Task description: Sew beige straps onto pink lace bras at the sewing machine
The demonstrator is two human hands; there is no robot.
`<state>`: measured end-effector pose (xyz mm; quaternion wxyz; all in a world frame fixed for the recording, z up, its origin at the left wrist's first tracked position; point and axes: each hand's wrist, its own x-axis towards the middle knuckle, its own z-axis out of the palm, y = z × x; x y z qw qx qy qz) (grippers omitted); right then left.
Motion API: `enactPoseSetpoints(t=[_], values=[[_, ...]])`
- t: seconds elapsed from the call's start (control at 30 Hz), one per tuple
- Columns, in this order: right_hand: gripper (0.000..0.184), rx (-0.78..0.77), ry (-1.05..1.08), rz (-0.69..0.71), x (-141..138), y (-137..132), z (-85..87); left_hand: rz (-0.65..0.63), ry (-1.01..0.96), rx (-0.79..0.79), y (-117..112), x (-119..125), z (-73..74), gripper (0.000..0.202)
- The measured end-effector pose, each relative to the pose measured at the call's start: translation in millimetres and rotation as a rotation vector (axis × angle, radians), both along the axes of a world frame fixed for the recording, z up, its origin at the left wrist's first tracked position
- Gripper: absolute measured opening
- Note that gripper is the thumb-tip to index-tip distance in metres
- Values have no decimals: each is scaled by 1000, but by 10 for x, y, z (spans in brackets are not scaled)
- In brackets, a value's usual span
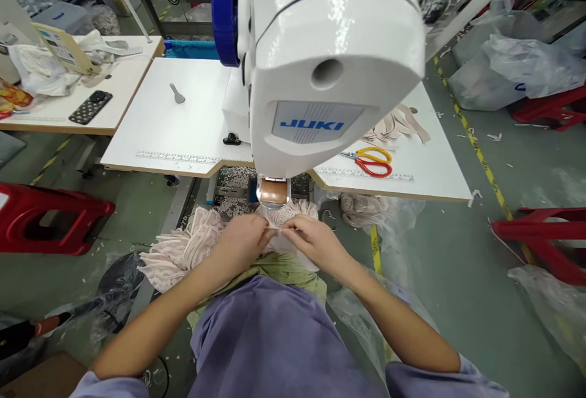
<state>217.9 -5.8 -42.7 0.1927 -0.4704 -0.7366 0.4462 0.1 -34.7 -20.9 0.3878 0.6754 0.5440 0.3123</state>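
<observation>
My left hand [240, 240] and my right hand [315, 240] meet just below the head of a white sewing machine [329, 62]. Both pinch the edge of a pale pink lace fabric [183, 250], fingers closed on it. The lace bunches to the left over my lap and spreads under the machine's brown-taped front end [273, 191]. The fingertips nearly touch each other at the fabric's seam.
Red-and-yellow scissors [372, 161] and cut beige pieces [394, 126] lie on the white table [174, 123]. A phone [90, 107] rests on the left table. Red stools [41, 218] [544, 233] stand on both sides. Plastic bags [517, 62] fill the right floor.
</observation>
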Motion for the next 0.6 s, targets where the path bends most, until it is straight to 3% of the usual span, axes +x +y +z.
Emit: enactPoseSetpoints(t=[0.03,0.1,0.17,0.2,0.27,0.33,0.47,0.6], values=[[21,-22,33,-118,3,20,-93,115,-77,-5,-25,12,-61,13],[24,-95,166,-372,-29,38,-274,222,-350,-211,-133,79,-227,13],[25,-120,294,-540,-117,7,-399,105,-690,-616,-278,197,-442,18],[25,-98,326,-587,-178,-30,-432,38,-766,-738,-342,264,-555,22],[24,-29,322,-633,-314,-131,-446,-11,-871,-863,-424,391,-751,34],[25,25,284,-656,-445,-238,-432,45,-955,-871,-437,490,-870,51],[27,54,303,-674,-651,-399,-472,288,-1081,-811,-372,623,-837,72],[32,34,360,-721,-812,-583,-563,435,-1037,-679,-380,676,-565,57]])
